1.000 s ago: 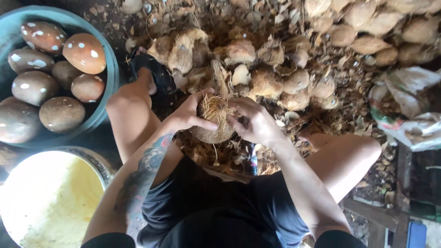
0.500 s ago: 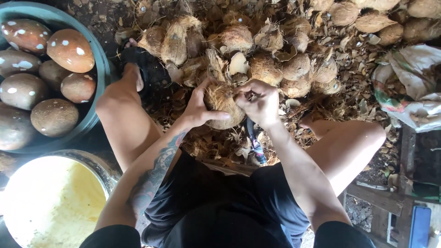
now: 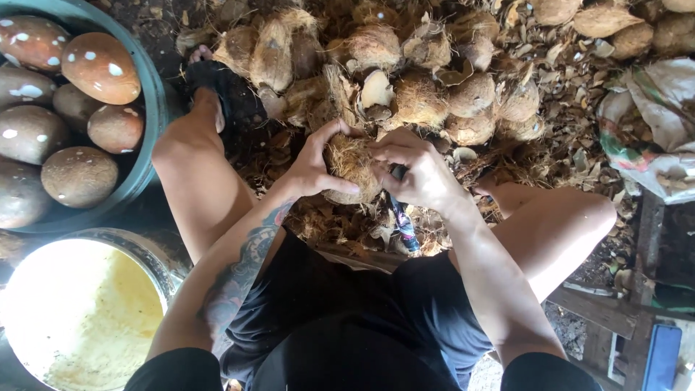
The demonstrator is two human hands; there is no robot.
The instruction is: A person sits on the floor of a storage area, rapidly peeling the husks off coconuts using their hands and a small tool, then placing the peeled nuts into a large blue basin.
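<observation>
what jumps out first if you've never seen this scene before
At centre, the left hand and right hand clasp a fibrous brown coconut over a dark tool standing between the knees. Just beyond them a heap of husks covers the ground. At far left, a teal basin holds smooth, white-flecked husked coconuts, with a metal bowl of pale liquid below it.

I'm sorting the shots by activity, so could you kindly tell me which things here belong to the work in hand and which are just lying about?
In use:
- husked coconut, gripped by left hand and right hand
- upright blade under it

Lying about:
- basin of peeled coconuts
- pot
- husk pile
- sack
</observation>
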